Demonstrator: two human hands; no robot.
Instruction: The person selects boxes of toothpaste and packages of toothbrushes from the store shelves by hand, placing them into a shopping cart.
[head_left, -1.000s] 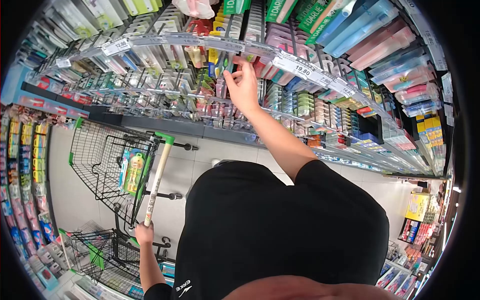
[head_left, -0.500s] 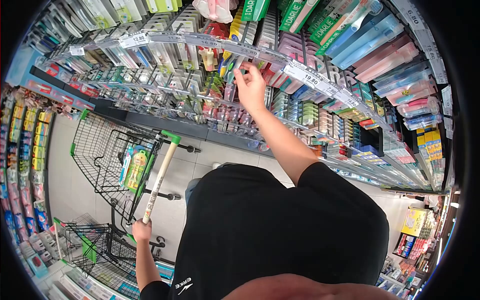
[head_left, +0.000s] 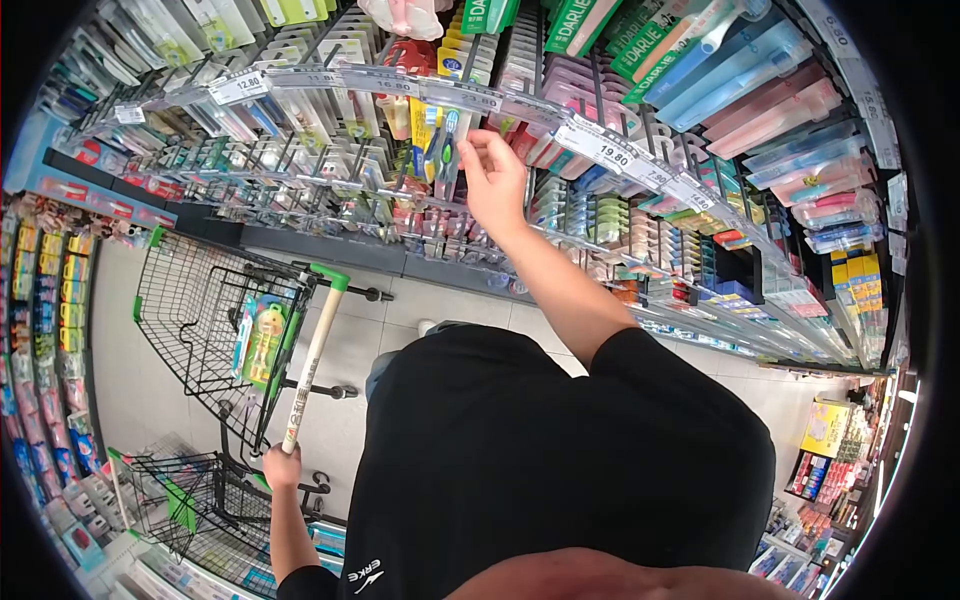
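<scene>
My left hand (head_left: 282,467) is wrapped round the lower end of the cart handle (head_left: 312,370). Raised to the shelf rack, my right hand (head_left: 494,180) has its thumb and fingertips curled at the edge of a toothbrush pack (head_left: 447,145) with blue and green brushes. Yellow packaging (head_left: 422,125) hangs just left of that pack. Inside the black wire cart (head_left: 190,310) lies a green and yellow package (head_left: 266,345) beside a blue one.
A price rail (head_left: 365,80) curves across the rack above my right hand. Green DARLIE boxes (head_left: 580,25) hang at the top. A second wire cart (head_left: 170,480) stands at lower left, near another stocked shelf (head_left: 45,330).
The toothbrush pack now faces me more fully, and my right hand has shifted slightly left and down with it. My left hand stays on the handle. The view has moved a little.
</scene>
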